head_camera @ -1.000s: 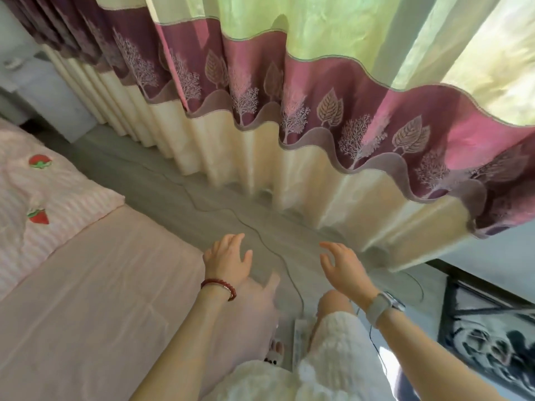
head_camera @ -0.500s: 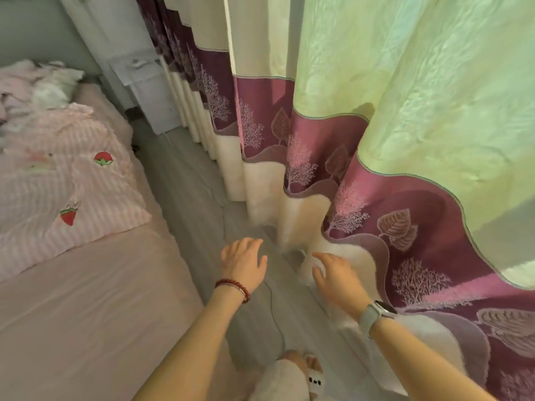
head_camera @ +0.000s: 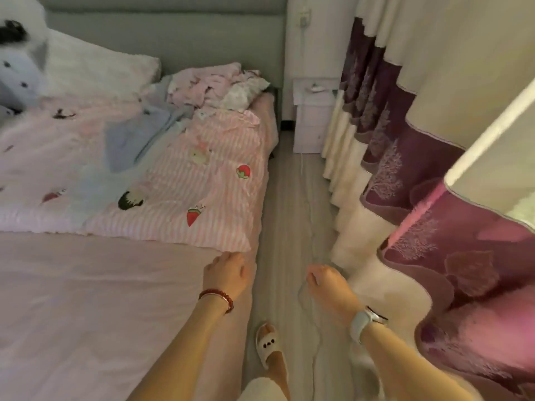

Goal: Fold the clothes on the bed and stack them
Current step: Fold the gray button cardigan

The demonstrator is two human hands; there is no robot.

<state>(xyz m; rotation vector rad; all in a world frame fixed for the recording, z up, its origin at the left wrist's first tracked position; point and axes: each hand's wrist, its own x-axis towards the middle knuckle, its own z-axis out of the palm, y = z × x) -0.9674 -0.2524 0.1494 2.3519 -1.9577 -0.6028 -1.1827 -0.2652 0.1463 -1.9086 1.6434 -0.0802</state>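
Both of my hands are empty. My left hand point(head_camera: 227, 273) hangs palm down over the right edge of the bed point(head_camera: 86, 299), fingers loosely curled, with a red bead bracelet point(head_camera: 217, 296) on the wrist. My right hand point(head_camera: 325, 282) is out over the floor point(head_camera: 286, 212) between the bed and the curtain point(head_camera: 419, 198), fingers curled in loosely around nothing, a white watch point(head_camera: 363, 321) on the wrist.

One pile of clothes point(head_camera: 214, 88) lies crumpled at the far right corner of the bed, up against the grey headboard point(head_camera: 173, 39), well apart from both hands and straight ahead of them along the bed's right edge. It looks mostly pink and white; I cannot tell the separate pieces.

Between that pile and my left hand spreads a pink striped blanket point(head_camera: 197, 192) printed with strawberries, its near corner just beyond my left fingertips at the bed's right edge. Nearer to me the bed shows only plain pink sheet. A white pillow point(head_camera: 95, 70) sits at the head of the bed, left of the clothes, and a white plush toy point(head_camera: 17, 68) is at the far left corner.

A small white nightstand point(head_camera: 311, 117) stands past the bed's far right corner. My foot in a white slipper point(head_camera: 267, 345) is on the floor below my hands, beside a thin cord point(head_camera: 314, 328).
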